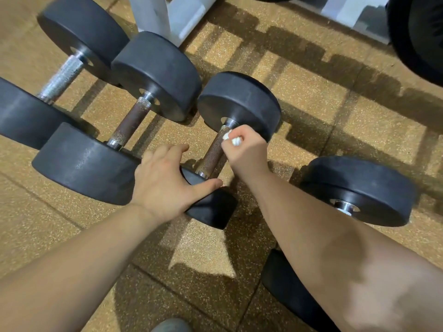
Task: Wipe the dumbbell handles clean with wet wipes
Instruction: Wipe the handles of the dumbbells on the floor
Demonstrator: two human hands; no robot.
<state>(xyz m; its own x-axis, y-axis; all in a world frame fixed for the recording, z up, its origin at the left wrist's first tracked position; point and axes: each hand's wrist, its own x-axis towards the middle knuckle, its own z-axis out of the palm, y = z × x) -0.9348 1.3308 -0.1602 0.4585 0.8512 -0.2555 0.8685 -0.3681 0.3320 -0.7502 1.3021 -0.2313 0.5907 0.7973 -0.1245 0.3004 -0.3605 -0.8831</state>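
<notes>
The right hand (pixel 242 149) is pinching a soft wipe (pixel 234 140) against the rough handle (pixel 213 153); the left hand (pixel 165 178), spread, is bracing the heavy-looking dumbbell (pixel 239 99) (it could roll).

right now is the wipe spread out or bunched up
Bunched up: the wet wipe shows only as a small white wad pinched in the right hand, against the far end of the dumbbell handle.
</notes>
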